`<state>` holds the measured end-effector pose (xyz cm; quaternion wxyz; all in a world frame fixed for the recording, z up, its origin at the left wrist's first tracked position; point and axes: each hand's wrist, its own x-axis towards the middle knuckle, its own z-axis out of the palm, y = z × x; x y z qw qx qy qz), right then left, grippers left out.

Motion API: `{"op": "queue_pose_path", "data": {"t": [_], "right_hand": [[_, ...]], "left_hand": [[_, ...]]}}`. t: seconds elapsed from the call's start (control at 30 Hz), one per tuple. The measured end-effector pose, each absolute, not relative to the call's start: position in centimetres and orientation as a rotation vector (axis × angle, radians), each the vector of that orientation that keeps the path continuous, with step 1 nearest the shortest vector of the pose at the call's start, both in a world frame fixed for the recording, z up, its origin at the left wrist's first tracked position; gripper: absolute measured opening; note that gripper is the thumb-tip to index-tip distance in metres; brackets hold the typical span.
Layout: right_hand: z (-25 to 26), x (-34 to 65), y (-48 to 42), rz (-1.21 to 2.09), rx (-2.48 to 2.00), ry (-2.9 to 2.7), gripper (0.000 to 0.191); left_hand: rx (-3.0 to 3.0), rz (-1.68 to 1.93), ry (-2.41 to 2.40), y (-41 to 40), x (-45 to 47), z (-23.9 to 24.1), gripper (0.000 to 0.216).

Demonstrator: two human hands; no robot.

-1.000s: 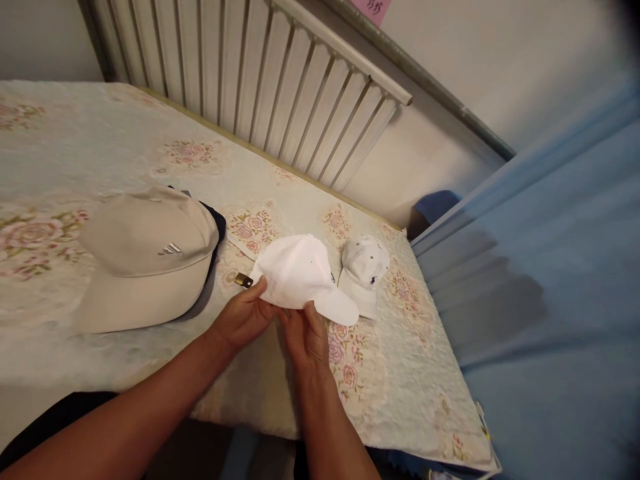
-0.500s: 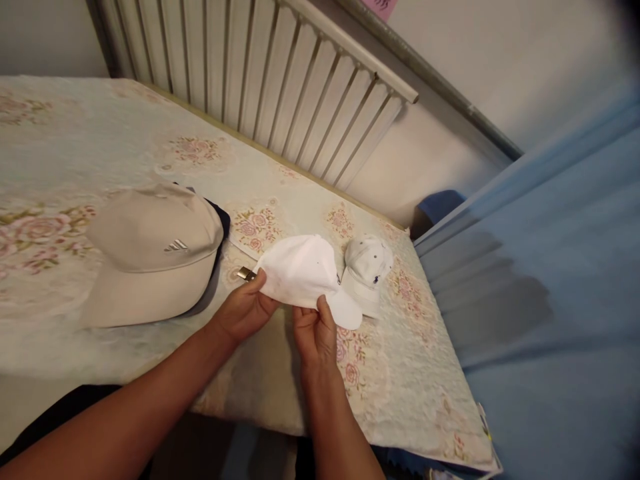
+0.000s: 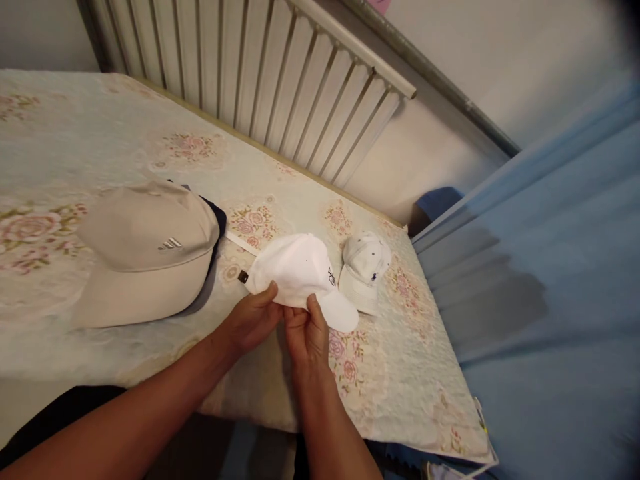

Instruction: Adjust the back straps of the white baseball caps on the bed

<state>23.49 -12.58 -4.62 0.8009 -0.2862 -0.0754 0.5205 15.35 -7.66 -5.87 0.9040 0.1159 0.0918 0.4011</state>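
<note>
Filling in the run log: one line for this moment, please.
left hand: holds white cap | right hand: holds white cap | beige cap, small cap: lying on bedspread

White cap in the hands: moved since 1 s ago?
No. The white cap keeps its place beside the smaller white cap on the bedspread; left hand and right hand still pinch its near edge.

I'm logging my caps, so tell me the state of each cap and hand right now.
white cap, held at its near edge
beige cap, resting crown up on a dark cap
small dotted cap, lying untouched on bedspread
left hand, gripping white cap
right hand, gripping white cap
</note>
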Motion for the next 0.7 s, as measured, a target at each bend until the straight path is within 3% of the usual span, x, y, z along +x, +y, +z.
{"op": "queue_pose_path", "data": {"t": [0.7], "right_hand": [[-3.8, 23.9, -12.9, 0.901, -0.673, -0.332, 0.057]], "left_hand": [[0.377, 0.795, 0.088, -7.2, 14.6, -5.1, 0.047]]}}
